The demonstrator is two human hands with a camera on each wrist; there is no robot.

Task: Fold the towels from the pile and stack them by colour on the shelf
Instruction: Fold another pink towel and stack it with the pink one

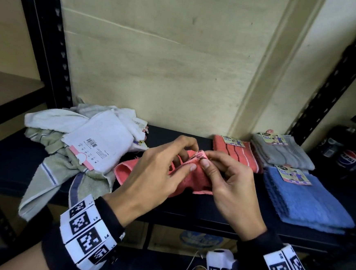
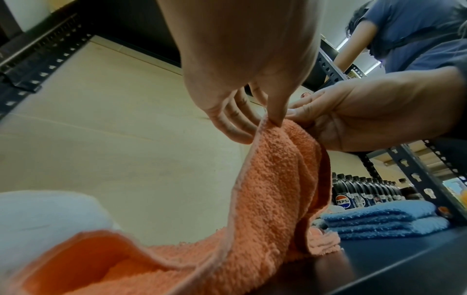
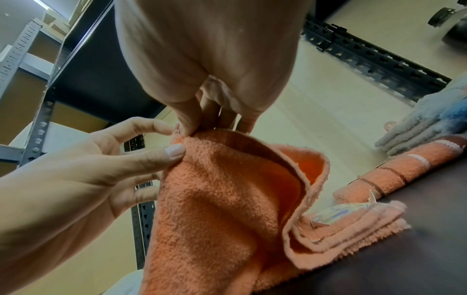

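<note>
Bare shelf strips front and rear
Towel pile point(image 1: 76, 148) crowds the left; folded stacks point(image 1: 293, 176) block the right of the shelf point(image 1: 4, 163)

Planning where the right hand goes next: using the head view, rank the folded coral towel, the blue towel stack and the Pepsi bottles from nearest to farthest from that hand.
From the right hand:
1. Folded coral towel, on the shelf just behind the hand and slightly to its right.
2. Blue towel stack, further right, at the shelf's front edge.
3. Pepsi bottles, far right, beyond the shelf upright.
</note>
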